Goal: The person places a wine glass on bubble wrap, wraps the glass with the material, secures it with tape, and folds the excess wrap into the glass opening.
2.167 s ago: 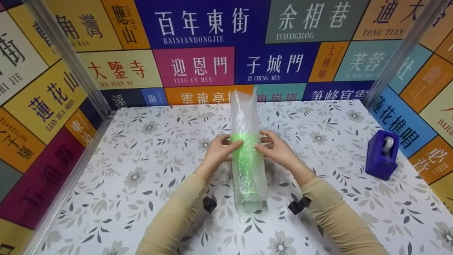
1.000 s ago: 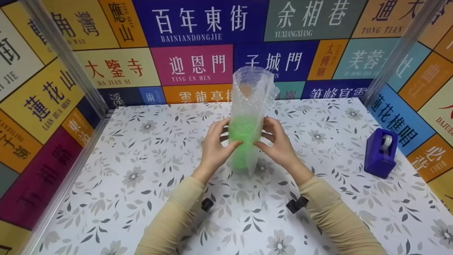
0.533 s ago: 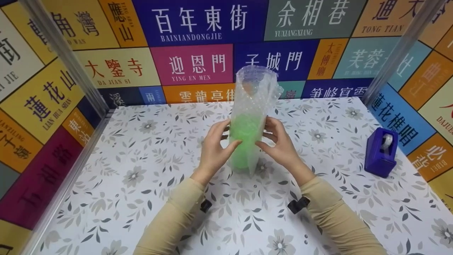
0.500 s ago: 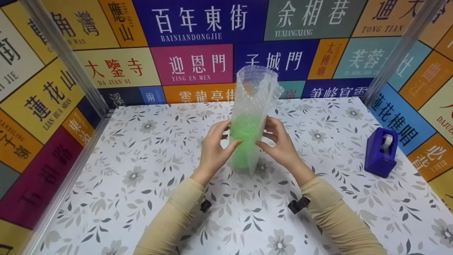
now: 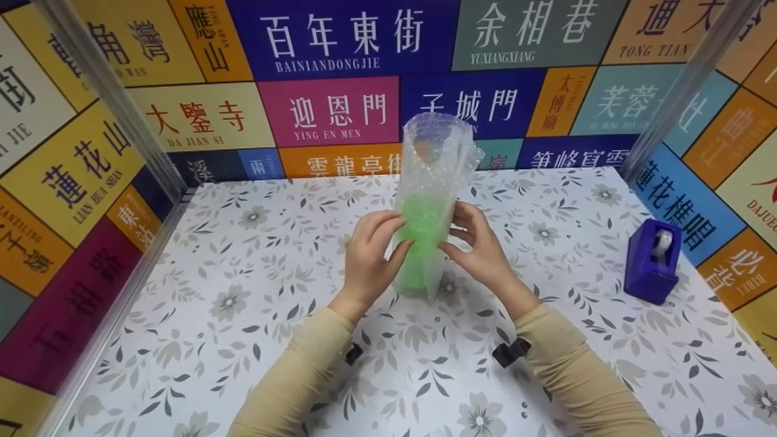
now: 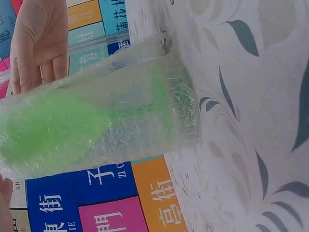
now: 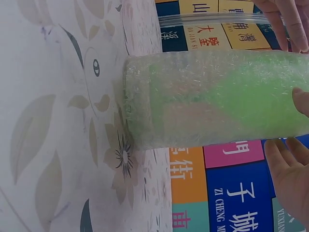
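Observation:
A green goblet [image 6: 58,130] stands upright on the table, rolled in clear bubble wrap [image 5: 438,158] that rises well above it as a loose tube. Its bowl, stem and foot show through the wrap in both wrist views. My right hand [image 5: 485,249] holds the wrapped goblet from the right, thumb at the front and fingers reaching around the far side. My left hand [image 5: 373,255] is at the left edge of the roll, its fingers bent loosely, index fingertip and thumb tip apart in front of the wrap. A loose edge of wrap runs down the roll's right side.
A purple tape dispenser [image 5: 652,261] with a roll of clear tape stands at the right of the table [image 5: 273,376], which has a floral cover. Panels with colourful street-name signs [image 5: 340,36] wall in the back and both sides.
The roll was tilted toward me at first; now it stands upright. Over the last half second my left fingers have come from around its left side to the front, while my right hand stays put.

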Tool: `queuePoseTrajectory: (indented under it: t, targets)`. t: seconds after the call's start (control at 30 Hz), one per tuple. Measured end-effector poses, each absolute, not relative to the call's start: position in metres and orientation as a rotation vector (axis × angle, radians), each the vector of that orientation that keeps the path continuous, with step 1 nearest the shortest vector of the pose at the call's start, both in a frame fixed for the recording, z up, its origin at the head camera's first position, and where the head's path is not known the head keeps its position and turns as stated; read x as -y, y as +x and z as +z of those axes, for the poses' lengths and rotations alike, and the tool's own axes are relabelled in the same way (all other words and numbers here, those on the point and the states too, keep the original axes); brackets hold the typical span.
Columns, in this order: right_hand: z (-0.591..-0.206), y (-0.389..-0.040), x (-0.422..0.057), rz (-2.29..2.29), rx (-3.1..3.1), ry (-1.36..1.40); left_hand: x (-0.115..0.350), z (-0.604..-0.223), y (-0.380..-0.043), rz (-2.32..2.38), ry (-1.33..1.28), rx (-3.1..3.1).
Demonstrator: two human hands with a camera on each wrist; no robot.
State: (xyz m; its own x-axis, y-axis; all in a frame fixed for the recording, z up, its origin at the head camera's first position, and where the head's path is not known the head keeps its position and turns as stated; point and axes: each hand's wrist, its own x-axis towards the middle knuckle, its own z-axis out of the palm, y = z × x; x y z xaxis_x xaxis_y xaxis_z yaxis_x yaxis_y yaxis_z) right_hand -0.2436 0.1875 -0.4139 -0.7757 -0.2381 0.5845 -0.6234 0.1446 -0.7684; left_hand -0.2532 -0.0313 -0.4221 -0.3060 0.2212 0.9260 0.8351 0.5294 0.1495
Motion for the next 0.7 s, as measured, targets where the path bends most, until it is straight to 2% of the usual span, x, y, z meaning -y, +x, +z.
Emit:
queuePoseTrajectory:
  t: [0.57, 0.7]
  targets:
    - [-0.417, -0.244, -0.184, 1.699, 2.14, 0.774, 0.03, -0.427, -0.259, -0.799, -0.962, 1.857]
    - [-0.43, -0.252, -0.185, 1.651, 2.107, 0.774, 0.03, -0.427, -0.26, -0.803, -0.954, 1.87]
